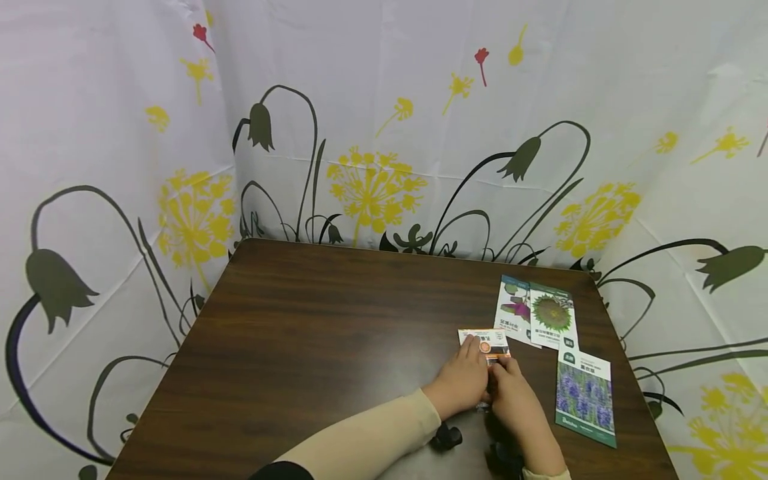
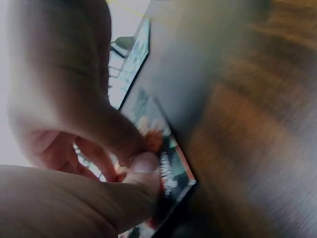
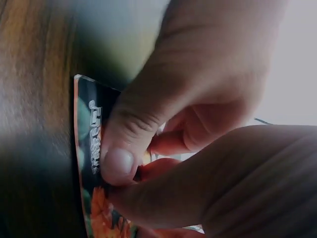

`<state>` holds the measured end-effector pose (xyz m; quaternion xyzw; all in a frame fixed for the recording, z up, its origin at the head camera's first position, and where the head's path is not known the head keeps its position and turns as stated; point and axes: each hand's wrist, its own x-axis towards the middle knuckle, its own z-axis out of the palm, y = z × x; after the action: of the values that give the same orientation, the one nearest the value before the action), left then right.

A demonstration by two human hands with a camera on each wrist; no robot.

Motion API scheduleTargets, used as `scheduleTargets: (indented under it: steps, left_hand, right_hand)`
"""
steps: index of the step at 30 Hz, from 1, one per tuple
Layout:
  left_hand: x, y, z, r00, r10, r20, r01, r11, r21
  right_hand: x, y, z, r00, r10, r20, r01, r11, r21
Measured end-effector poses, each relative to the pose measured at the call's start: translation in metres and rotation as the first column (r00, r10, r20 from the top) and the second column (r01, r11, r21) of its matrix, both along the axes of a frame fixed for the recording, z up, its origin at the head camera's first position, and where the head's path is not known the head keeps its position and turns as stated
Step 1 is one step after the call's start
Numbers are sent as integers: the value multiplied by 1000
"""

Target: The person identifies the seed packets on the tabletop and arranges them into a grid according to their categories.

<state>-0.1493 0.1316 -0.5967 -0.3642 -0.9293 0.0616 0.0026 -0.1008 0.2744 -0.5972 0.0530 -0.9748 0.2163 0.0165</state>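
Pinching a flower-printed packet (image 1: pixel 493 339) in fingers (image 1: pixel 471 353) of left hand (image 1: pixel 461 380) and right hand (image 1: pixel 519 399), right of table (image 1: pixel 330 320); seemingly light, thin, easily creased; best held by opposite edges.

A smooth, dark wood-grain surface (image 1: pixel 336 320) takes a soft sheen at the lower centre of the frame, beneath matt, lightly creased white cloth (image 1: pixel 384 60) along the top. An orange-trimmed packet (image 1: pixel 493 340) and a purple-flowered packet (image 1: pixel 585 393), lower right, look like smooth printed paper; a beige sleeve (image 1: pixel 378 427), bottom centre, is matt fabric.
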Motion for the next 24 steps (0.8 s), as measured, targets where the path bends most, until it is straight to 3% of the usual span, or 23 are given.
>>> scheduleTargets:
  steps: [6,11,14,17,24]
  left_hand:
    - [-7,-4,8,996,1,86,2,999,-34]
    - [-10,-8,13,971,82,225,-105,990,95]
    - [-11,-11,14,958,91,274,-132,982,137]
    - [-12,-16,15,952,95,291,-134,984,118]
    - [-14,-26,24,918,118,379,-155,985,71]
  right_hand:
    - [-2,-14,3,999,38,-11,-38,999,21]
    - [-5,-18,3,999,44,-12,-44,999,8]
    - [-7,-20,3,998,59,-4,-59,998,-7]
    - [-8,-21,4,997,78,10,-77,996,-36]
    - [-7,-28,0,995,101,15,-100,994,-52]
